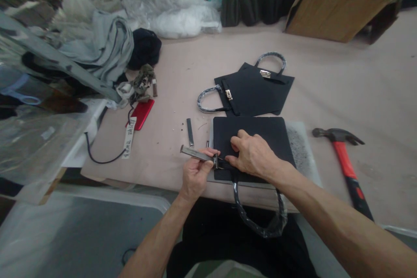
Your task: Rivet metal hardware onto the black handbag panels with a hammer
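Note:
A black bag panel (260, 128) lies on a pale slab (301, 147) at the table's front edge, its plastic-wrapped handle (239, 208) hanging toward my lap. My left hand (195, 176) is closed on a metal punch tool (195, 153), whose right end meets the dark strap at the panel's left side. Resting on the panel, my right hand (249, 154) has its fingers bent, with thumb and fingertips pressed near the strap; whatever is under them is hidden. A second metal tool (190, 132) lies just behind the punch.
Two black panels with handles (257, 91) lie behind. A red-handled hammer (347, 163) is at the right, a cardboard box (339, 11) at the back right. At the left are a red phone (143, 114), a paper tag (129, 139) and a metal bar (58, 54).

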A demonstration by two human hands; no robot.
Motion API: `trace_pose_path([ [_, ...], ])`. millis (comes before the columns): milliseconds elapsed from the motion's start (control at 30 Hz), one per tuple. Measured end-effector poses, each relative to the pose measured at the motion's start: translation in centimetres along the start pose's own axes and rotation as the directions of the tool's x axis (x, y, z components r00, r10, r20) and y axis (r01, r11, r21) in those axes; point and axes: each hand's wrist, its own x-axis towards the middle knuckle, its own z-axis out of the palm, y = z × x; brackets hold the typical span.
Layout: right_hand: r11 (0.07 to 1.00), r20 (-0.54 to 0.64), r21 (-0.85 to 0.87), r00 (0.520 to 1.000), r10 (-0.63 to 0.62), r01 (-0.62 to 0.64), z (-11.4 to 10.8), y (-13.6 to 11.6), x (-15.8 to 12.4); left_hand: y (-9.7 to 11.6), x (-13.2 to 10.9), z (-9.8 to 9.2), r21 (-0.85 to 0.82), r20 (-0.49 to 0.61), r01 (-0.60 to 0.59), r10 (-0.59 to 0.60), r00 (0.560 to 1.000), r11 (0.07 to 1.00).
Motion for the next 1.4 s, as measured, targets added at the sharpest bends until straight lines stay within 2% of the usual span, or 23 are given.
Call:
trace_pose_path([
  [333,0.999,0.048,0.006,0.998,-0.050,0.050,0.1,0.7,0.5,0.5,0.1,0.0,0.015,0.036,-0.045,0.045,0.998,0.999],
  [600,0.987,0.053,0.021,0.986,-0.159,0.158,-0.2,1.2,1.0,0.7,0.0,-0.1,0.050,0.054,-0.048,0.046,0.997,0.998],
  [933,0.996,0.003,0.036,0.997,-0.082,0.082,0.6,1.2,0.7,0.6,0.1,-0.1,0.038,0.073,-0.089,0.086,0.994,0.995],
  [1400,0.988,0.004,0.119,0.995,-0.100,0.099,0.5,1.5,1.1,0.7,0.2,-0.2,0.122,0.119,-0.119,0.105,0.987,0.985],
])
